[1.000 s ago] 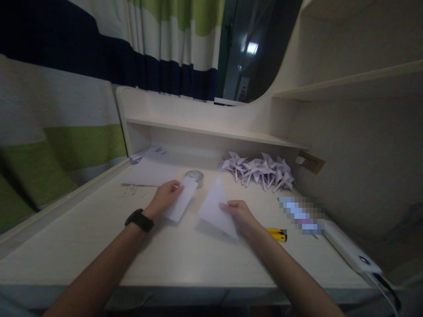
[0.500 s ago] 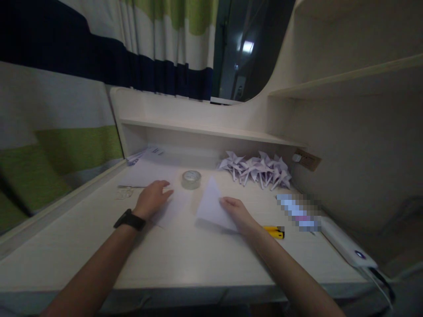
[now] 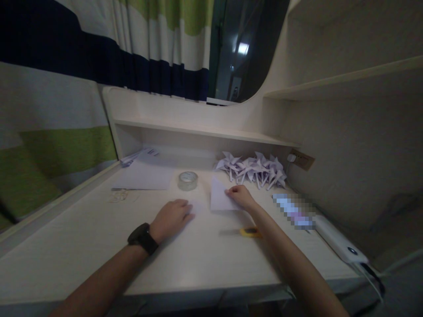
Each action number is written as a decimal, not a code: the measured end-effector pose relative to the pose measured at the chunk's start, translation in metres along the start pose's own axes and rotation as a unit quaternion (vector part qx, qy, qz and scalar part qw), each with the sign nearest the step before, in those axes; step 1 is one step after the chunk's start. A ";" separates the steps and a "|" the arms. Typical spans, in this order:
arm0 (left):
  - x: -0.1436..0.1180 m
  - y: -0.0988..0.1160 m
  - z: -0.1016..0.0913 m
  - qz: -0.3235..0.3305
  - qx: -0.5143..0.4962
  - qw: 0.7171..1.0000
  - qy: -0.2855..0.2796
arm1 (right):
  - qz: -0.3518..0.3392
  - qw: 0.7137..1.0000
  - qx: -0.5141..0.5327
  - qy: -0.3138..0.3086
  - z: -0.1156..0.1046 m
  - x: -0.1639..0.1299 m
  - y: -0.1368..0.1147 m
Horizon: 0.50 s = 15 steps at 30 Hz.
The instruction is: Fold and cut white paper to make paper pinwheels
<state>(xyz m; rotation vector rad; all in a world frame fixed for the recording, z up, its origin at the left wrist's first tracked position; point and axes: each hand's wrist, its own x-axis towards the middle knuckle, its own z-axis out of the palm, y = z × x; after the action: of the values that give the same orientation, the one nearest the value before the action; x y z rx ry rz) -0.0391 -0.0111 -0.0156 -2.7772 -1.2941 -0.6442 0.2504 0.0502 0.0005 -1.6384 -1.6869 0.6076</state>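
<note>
- Striped curtains [image 3: 99,39] in navy, white and green hang behind the desk [image 3: 205,259], and a dark window [image 3: 238,48] with a small reflected light shows to their right; the room is dim.
- Pale wooden shelves [image 3: 198,127] run along the back of the desk and climb the wall on its right side.
- On the desk's far left lies a flat stack of paper sheets [image 3: 145,176], with a few printed ones tucked under the low shelf behind it.
- Against the back of the desk, right of the tape roll [image 3: 187,180], sits a heap of finished folded paper cranes [image 3: 253,169]; judging by that pile, many are done and the piece in hand is at an early fold.
- Along the desk's right edge lie a white power bank [image 3: 340,242] and a blurred-out item beside it.
- Right hand [image 3: 240,196] pinches the folded white paper [image 3: 220,198] at its right edge, just in front of the cranes and right of the tape roll; the paper rests on the desk with one corner raised.
- Left hand [image 3: 172,216] lies palm down, fingers loosely spread, on a smaller paper scrap [image 3: 197,205] that barely shows against the desk, in front of the tape roll; a black watch [image 3: 142,238] is on that wrist.
- A yellow cutter [image 3: 250,231] lies on the desk near the right forearm, blurred.
</note>
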 end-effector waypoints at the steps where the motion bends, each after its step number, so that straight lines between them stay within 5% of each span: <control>1: 0.000 0.000 0.001 -0.001 -0.004 1.000 0.000 | 0.002 1.000 -0.029 -0.005 -0.003 0.008 0.003; 11: 0.008 -0.023 0.006 -0.004 -0.205 0.979 0.000 | -0.046 0.985 -0.142 -0.083 -0.017 0.033 0.034; 15: 0.011 -0.018 0.002 -0.085 -0.297 0.951 0.010 | -0.082 0.985 -0.119 -0.092 -0.024 0.030 0.034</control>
<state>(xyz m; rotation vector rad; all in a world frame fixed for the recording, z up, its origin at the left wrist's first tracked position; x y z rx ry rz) -0.0453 0.0097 -0.0166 -3.0998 -1.5607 -1.2580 0.2926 0.0796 -0.0045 -1.6233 -2.0739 0.5060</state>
